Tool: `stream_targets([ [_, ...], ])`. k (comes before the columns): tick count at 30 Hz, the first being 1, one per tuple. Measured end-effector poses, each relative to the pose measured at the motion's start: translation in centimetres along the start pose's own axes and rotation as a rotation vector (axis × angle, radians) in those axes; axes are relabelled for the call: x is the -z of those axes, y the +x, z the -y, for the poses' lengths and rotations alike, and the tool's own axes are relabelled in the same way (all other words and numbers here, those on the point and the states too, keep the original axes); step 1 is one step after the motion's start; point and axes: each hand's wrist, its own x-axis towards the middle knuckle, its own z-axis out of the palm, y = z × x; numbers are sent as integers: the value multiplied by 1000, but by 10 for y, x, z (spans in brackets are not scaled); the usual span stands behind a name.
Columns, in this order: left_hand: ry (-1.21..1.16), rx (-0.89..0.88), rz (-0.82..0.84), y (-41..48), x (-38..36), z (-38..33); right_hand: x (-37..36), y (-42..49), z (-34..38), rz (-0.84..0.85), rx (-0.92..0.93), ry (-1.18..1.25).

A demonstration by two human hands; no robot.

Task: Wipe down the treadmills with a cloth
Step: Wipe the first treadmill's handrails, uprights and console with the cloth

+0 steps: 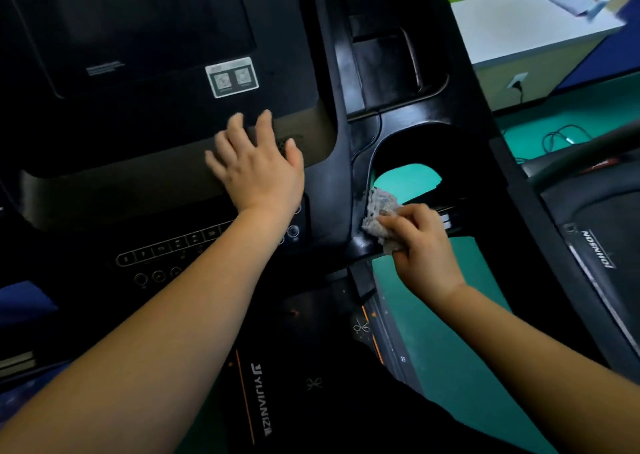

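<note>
The black treadmill console (145,141) fills the left and middle of the head view, with a dark screen above and a row of buttons (173,245) below. My left hand (258,166) lies flat with straight fingers on the console panel under the screen. My right hand (420,242) grips a crumpled grey cloth (379,212) and presses it against the black handle frame at the console's right side, beside a cut-out opening (408,179).
A second treadmill (588,238) marked JOHNSON stands at the right. Green floor (450,349) shows between the machines, with cables (561,138) lying on it. A pale counter (519,30) with a wall socket stands at the back right. The treadmill belt and deck (294,384) lie below my arms.
</note>
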Motion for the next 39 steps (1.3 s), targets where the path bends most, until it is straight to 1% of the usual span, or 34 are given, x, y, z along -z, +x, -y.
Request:
stream_targets([
  [2,16,34,-16,0,-3,-5,12,20,-2,-84,-131,139],
  [3,20,41,-23,0,-4,-7,20,35,-1,-139,-168,186],
  [5,19,59,-29,3,-4,-10,36,75,2,-231,-144,205],
  [7,13,80,-20,8,-5,-16,45,125,1,-272,-91,149],
  [8,15,86,-17,11,-5,-19,46,151,1,-241,-68,77],
  [10,32,79,-26,13,-5,-23,38,189,4,-51,25,-157],
  [11,43,74,-33,13,-5,-23,30,198,6,48,100,-248],
  [12,51,71,-40,13,-6,-23,24,204,8,113,163,-290],
  [16,67,70,-56,13,-7,-23,22,202,5,191,298,-197],
  [18,68,70,-55,13,-7,-23,29,202,-5,274,395,-179],
  [21,58,78,-55,13,-7,-24,48,214,-35,343,401,-227],
  [23,59,77,-56,13,-6,-24,61,221,-52,329,372,-298],
  [25,55,81,-59,13,-6,-24,61,223,-53,313,349,-326],
  [28,52,86,-67,13,-7,-24,41,214,-23,318,321,-234],
  [29,51,86,-71,13,-7,-24,33,207,-13,297,341,-184],
  [31,52,84,-81,13,-8,-25,22,192,-4,195,369,-106],
  [33,50,78,-90,13,-8,-25,21,178,-13,99,397,-77],
  [35,48,76,-99,12,-9,-24,30,175,-33,44,402,-96],
  [39,46,68,-99,12,-9,-24,63,189,-66,-3,302,-264],
])
